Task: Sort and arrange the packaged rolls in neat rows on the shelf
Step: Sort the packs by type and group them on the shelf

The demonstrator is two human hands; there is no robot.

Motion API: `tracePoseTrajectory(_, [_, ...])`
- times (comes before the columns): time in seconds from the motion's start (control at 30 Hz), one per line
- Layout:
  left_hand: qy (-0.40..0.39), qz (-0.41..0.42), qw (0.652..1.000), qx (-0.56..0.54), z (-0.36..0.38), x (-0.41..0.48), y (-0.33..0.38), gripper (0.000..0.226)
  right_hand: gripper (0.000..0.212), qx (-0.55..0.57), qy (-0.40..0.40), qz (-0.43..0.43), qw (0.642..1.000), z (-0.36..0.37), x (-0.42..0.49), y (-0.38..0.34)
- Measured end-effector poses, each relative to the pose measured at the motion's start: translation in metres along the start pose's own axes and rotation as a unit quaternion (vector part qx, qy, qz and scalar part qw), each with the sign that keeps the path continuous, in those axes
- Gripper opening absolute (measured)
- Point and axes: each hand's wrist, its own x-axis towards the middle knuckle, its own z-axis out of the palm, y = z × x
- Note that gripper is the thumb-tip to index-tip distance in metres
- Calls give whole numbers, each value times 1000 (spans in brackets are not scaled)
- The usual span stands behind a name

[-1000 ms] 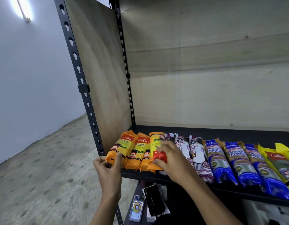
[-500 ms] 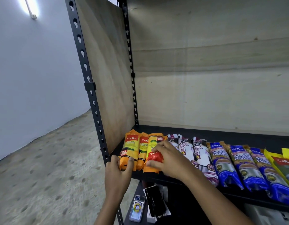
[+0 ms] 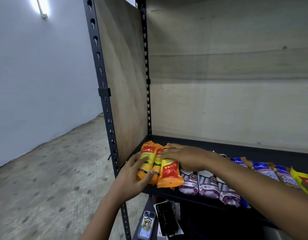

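Overhead, a tube light [image 3: 40, 7] glows on the pale wall [image 3: 37, 75], above a speckled concrete floor [image 3: 46, 170]. A black shelf [image 3: 236, 149] with a plywood side panel [image 3: 122, 84] carries packaged rolls in a row. The left hand [image 3: 132, 174] curls round the leftmost orange roll [image 3: 147, 158], thumb on its front. The right hand [image 3: 188, 158] lies flat, fingers straight, across the neighbouring orange rolls [image 3: 169, 174]. White-and-purple rolls [image 3: 206, 186] lie just beside its wrist, with blue rolls [image 3: 264, 170] and yellow rolls [image 3: 304, 181] beyond its forearm.
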Motion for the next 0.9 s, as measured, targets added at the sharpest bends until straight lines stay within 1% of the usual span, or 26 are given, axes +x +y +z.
tracePoseTrajectory(0.07, [-39,-12,999,-4,-3,2,-3,78,75,-10,7,-20,1000,0,4,0])
tracePoseTrajectory(0.2, [-70,-12,997,-32,-9,2,-4,84,62,-38,45,-83,995,-3,10,7])
tracePoseTrajectory(0.23, [-79,-8,996,-39,-12,1,-4,86,61,-32,54,-83,995,-6,9,10])
tracePoseTrajectory(0.3, [-97,-3,994,-52,-16,-2,-6,95,60,16,64,-39,997,-13,1,16])
tracePoseTrajectory(0.37, [-113,3,993,-39,-21,-5,-11,108,59,94,91,25,991,-20,-11,21])
tracePoseTrajectory(0.43, [-129,16,991,-13,-23,-4,-20,111,62,183,126,92,971,-25,-20,23])
tracePoseTrajectory(0.5, [-137,28,990,-2,-25,1,-26,102,72,261,146,151,942,-27,-23,20])
tracePoseTrajectory(0.6, [-143,16,990,-12,-28,14,-25,89,84,337,145,220,904,-20,-15,9])
tracePoseTrajectory(0.73, [-144,-15,987,-65,-24,27,-18,77,85,452,132,295,831,-8,4,-9])
tracePoseTrajectory(0.8, [-148,-3,986,-70,-21,31,-17,77,82,475,145,324,805,-5,13,-18])
tracePoseTrajectory(0.9, [-176,2,982,-63,-17,36,-13,81,78,472,166,351,792,-1,24,-27])
